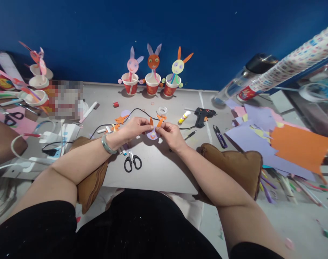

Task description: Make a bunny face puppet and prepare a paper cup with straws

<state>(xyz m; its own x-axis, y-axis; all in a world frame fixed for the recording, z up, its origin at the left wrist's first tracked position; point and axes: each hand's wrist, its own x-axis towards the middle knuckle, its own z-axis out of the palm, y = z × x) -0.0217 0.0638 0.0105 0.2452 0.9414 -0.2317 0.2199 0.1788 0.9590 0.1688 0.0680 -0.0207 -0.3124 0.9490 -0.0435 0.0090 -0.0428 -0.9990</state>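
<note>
Between my two hands is a purple paper rabbit face with two orange paper ears. My left hand pinches it at the left ear's base, and my right hand pinches it at the right ear's base. Black-handled scissors lie nearer to me, just below my left wrist. Orange paper scraps and some markers are beside my left hand. A yellow glue stick and a black pen-shaped tool lie to the right of my right hand.
Against the blue wall stand three red paper cups with rabbit faces on top. A black glue gun and thread snips lie at right, before piled coloured paper. A power strip is at left; brown cushions lie under my forearms.
</note>
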